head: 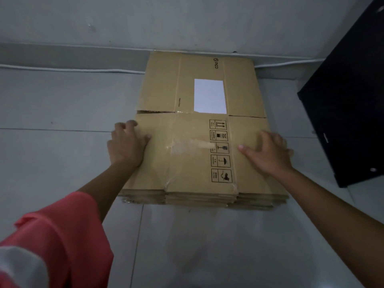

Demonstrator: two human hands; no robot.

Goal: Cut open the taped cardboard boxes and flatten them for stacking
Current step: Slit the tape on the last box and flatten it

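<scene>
- Since the top flattened box already lies on the stack at centre frame, flattening looks largely done.
- Left hand grips its left edge; right hand presses flat on it, fingers spread.
- Only squaring seems left; no uncut boxes show.

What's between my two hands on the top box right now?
Head view: between left hand and right hand, the flattened box bears a patch of clear tape and a column of printed handling symbols.

Black panel right; white cable along wall.
</scene>
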